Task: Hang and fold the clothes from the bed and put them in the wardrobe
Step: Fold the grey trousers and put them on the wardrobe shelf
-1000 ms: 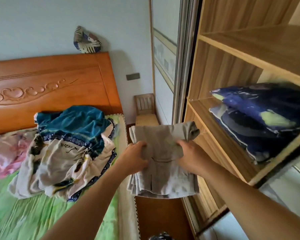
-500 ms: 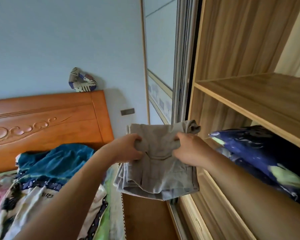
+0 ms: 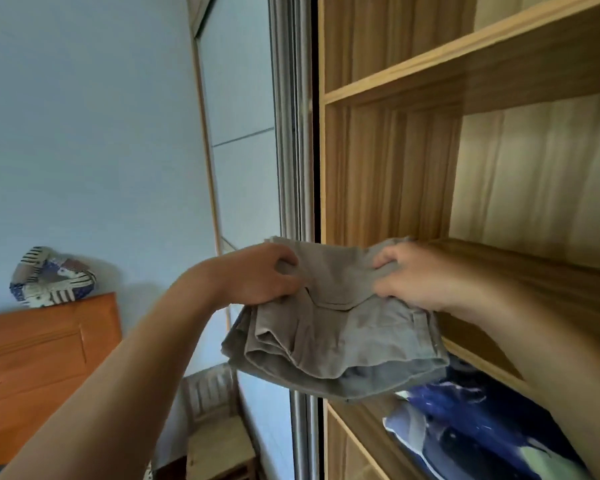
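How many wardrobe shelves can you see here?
3. The top shelf runs high on the right; the middle shelf lies just beyond the folded grey garment; the lowest shelf holds the blue bedding. More may be outside the frame.

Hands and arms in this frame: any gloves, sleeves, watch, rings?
Nothing worn that the view shows. The left hand and right hand are gloveless, with no rings on the fingers in view. Both wrists are free of a watch or band. The left arm and right arm are bare to the frame edge, with no sleeve in sight. The right hand is slightly blurred.
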### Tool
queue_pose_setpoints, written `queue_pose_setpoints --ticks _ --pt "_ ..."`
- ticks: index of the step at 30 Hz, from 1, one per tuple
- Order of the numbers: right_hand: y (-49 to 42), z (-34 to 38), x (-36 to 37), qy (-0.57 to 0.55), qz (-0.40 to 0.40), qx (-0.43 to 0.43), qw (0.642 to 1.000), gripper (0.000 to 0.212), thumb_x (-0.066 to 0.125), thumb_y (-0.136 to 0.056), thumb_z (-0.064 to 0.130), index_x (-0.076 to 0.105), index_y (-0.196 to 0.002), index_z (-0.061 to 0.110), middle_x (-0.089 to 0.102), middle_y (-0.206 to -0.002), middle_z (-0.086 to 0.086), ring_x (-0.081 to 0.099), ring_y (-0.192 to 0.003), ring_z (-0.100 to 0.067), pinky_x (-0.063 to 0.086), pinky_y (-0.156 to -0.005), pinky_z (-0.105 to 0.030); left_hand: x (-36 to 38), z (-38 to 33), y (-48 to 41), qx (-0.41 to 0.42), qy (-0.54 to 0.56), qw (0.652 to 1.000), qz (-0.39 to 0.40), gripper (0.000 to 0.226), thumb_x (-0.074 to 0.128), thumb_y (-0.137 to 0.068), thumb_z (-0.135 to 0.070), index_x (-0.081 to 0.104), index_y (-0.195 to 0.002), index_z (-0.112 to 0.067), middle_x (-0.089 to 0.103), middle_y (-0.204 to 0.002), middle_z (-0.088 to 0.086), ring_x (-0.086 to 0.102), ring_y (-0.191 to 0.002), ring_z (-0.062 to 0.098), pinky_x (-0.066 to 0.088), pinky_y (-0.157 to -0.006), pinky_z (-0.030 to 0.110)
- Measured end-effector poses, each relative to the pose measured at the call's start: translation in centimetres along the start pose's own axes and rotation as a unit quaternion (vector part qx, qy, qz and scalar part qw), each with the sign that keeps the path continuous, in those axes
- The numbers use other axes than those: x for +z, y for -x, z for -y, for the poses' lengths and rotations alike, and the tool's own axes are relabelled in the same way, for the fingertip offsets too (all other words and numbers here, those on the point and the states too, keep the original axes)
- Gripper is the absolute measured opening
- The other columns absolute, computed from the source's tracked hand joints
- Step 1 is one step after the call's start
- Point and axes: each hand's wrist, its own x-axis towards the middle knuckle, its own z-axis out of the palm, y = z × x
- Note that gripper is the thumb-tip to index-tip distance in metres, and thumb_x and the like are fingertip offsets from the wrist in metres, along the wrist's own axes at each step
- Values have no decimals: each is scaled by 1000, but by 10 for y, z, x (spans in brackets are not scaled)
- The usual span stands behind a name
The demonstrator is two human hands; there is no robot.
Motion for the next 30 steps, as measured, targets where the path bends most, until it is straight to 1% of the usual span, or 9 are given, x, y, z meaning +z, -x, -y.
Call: queue_pose_setpoints --ticks 6,11,14,15,18,21,24,26,30 --pt "-38 -33 -36 6 -98 107 989 43 66 -84 7 60 -125 -4 62 -123 -26 67 -93 -37 54 -70 -46 12 -31 -107 123 16 991 50 50 60 -91 -35 49 -139 -28 55 -127 -3 57 -110 17 50 -99 39" --pt "-39 -85 -67 4 -159 194 968 13 65 -86 6 75 -95 7 72 -98 -10 68 -93 -26 57 -83 -41 41 -94 -178 241 24 964 108 55 61 -92 -36 46 -144 -29 52 -137 -1 52 -120 17 45 -102 32" --pt "-36 -138 -86 31 -196 266 943 30 58 -84 11 69 -111 8 64 -122 -23 61 -110 -39 54 -96 -49 67 -136 -209 305 41 941 142 53 62 -92 -37 48 -143 -30 53 -136 -4 52 -119 14 43 -100 28" --pt "-31 -153 -91 39 -200 287 936 38 57 -83 15 64 -120 9 57 -134 -22 57 -116 -42 51 -101 -48 76 -150 -216 324 52 930 163 51 62 -92 -37 49 -141 -31 53 -134 -6 52 -117 13 44 -100 28" --pt "-6 -168 -99 33 -236 337 911 24 60 -89 8 67 -112 10 65 -117 -7 61 -105 -26 52 -91 -32 103 -189 -232 368 72 903 209 50 63 -92 -33 50 -140 -31 55 -136 -6 53 -116 11 45 -100 24" --pt "12 -173 -104 68 -255 392 881 33 54 -95 6 62 -126 10 56 -119 -5 55 -112 -26 44 -91 -25 125 -216 -240 404 93 878 237 43 62 -94 -27 51 -135 -33 57 -120 -15 53 -103 4 41 -82 8" --pt "19 -184 -100 135 -245 436 855 39 45 -99 11 54 -137 8 52 -141 -17 51 -126 -33 44 -105 -34 151 -223 -253 425 85 869 238 48 63 -91 -31 56 -138 -23 61 -130 -7 59 -111 13 47 -97 24" --pt "23 -192 -90 189 -210 472 835 44 42 -100 14 47 -144 12 34 -152 -23 41 -134 -37 40 -110 -38 167 -220 -257 449 42 865 222 41 60 -95 -30 60 -135 -21 63 -129 -6 60 -108 12 46 -91 19" --pt "29 -184 -67 231 -152 485 830 36 43 -103 25 50 -136 12 24 -154 -18 34 -134 -37 39 -109 -44 180 -210 -256 478 25 861 174 41 55 -96 -38 60 -134 -24 60 -138 -1 58 -118 17 47 -101 32"
